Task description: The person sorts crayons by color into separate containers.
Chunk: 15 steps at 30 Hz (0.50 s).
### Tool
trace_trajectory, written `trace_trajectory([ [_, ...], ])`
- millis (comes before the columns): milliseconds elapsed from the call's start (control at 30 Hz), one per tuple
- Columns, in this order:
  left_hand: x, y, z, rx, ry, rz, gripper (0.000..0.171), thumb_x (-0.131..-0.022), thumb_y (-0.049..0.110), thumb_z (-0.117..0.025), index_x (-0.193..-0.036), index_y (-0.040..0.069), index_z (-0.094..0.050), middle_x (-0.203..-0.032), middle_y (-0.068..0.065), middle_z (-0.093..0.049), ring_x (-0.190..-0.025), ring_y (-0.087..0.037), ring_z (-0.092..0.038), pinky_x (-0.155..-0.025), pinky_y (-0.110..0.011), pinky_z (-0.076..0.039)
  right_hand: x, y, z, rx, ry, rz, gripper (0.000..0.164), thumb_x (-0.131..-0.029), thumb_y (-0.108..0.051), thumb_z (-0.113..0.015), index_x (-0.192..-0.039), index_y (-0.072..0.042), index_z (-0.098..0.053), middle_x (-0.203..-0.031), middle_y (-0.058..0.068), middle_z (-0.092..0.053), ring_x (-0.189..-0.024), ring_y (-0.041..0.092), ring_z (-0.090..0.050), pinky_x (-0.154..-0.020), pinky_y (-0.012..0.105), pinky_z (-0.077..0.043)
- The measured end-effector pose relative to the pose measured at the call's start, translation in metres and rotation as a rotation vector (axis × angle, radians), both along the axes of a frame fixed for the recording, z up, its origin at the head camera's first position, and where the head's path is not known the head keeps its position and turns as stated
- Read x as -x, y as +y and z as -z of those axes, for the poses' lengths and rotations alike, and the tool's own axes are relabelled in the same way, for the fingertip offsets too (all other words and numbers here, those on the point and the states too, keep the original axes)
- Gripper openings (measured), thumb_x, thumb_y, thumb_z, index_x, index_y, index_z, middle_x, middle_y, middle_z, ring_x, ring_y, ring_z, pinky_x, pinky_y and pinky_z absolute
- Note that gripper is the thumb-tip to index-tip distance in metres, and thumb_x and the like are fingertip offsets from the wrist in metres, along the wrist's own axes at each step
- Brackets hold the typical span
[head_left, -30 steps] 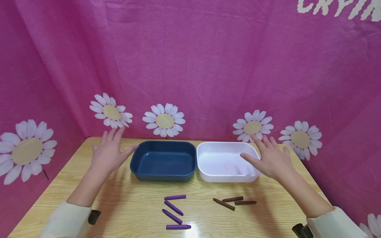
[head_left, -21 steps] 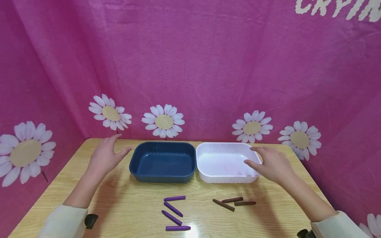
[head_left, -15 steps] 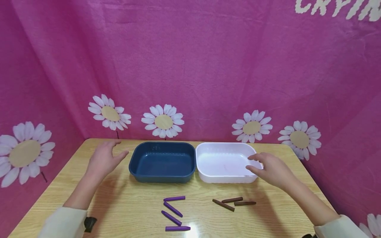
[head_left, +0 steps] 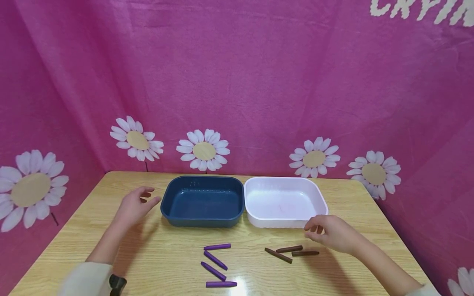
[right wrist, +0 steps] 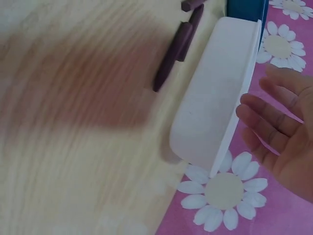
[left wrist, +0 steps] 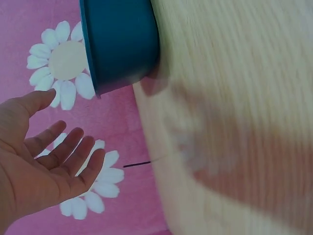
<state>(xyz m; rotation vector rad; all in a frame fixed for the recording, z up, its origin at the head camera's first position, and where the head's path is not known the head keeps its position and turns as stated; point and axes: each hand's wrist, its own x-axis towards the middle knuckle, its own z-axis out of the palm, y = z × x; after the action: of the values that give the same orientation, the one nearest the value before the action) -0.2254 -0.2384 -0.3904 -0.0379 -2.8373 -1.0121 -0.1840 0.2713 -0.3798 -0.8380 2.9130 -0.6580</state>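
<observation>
While our left hand [head_left: 131, 209] hangs at centre left of the head view, fingers loosely bent and apart beside the dark blue tray [head_left: 203, 222], our right hand [head_left: 336, 235] hovers lower right, fingers relaxed, near the white tray [head_left: 274, 223] and three brown crayons [head_left: 278, 255]. We see four purple crayons [head_left: 213, 271] at bottom centre on the wooden table [head_left: 166, 263].

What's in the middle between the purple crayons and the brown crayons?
Just bare wooden table: no object lies between the purple crayons and the brown crayons. You see that in the head view.
</observation>
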Motion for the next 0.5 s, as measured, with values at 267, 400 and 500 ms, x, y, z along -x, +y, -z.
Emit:
trace_trajectory([
  [267, 0.002, 0.002, 0.015, -0.165, -0.137, -0.021, 0.053, -0.09, 0.028, -0.061, -0.13, -0.004, -0.047, -0.121, -0.027, -0.056, -0.109, -0.038, -0.055, -0.085, -0.042, -0.05, -0.003, -0.001, 0.026, 0.041, -0.107, -0.036, 0.01, -0.084, -0.021, -0.068, -0.088, -0.011, -0.069, -0.082, -0.012, -0.064, -0.073, -0.004, -0.051, -0.063, 0.023, -0.047],
  [400, 0.003, 0.003, 0.024, -0.262, -0.171, -0.009, 0.053, -0.09, 0.024, -0.061, -0.131, -0.006, -0.045, -0.117, -0.028, -0.057, -0.101, -0.035, -0.06, -0.077, -0.036, -0.053, -0.003, 0.0, 0.04, 0.067, -0.12, -0.042, 0.007, -0.083, -0.018, -0.068, -0.087, -0.012, -0.07, -0.08, -0.012, -0.064, -0.073, -0.004, -0.052, -0.063, 0.023, -0.046],
  [500, 0.004, 0.004, 0.03, -0.321, -0.197, -0.013, 0.053, -0.091, 0.022, -0.06, -0.133, -0.006, -0.042, -0.117, -0.028, -0.055, -0.097, -0.032, -0.061, -0.076, -0.036, -0.055, -0.003, 0.001, 0.048, 0.084, -0.122, -0.043, 0.006, -0.082, -0.016, -0.069, -0.087, -0.012, -0.069, -0.078, -0.012, -0.064, -0.072, -0.004, -0.052, -0.062, 0.023, -0.046],
])
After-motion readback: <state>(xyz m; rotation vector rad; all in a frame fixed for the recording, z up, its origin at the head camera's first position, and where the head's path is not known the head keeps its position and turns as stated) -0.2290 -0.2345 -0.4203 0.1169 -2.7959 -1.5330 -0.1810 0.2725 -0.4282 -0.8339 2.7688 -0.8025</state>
